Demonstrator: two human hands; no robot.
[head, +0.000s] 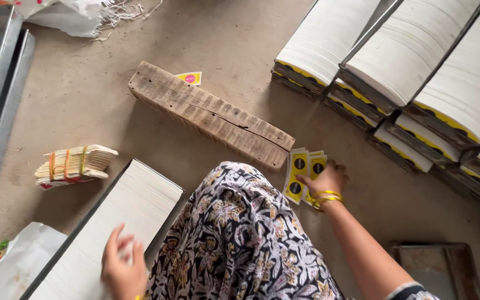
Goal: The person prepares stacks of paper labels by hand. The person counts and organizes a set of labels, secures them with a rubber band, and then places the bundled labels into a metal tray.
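Hands on labels and a paper stack, seen from the head camera.

The right hand (329, 179) lies flat, fingers spread, pressing a fan of yellow labels (302, 173) on the floor just beside a wooden block (209, 114). The left hand (122, 266) rests open on a white sheet stack (134, 214), gripping nothing. The loose labels could slide apart under the fingertips and scatter.

Yellow labels (304, 176) fanned by block; one (189, 78) behind — black-dotted.
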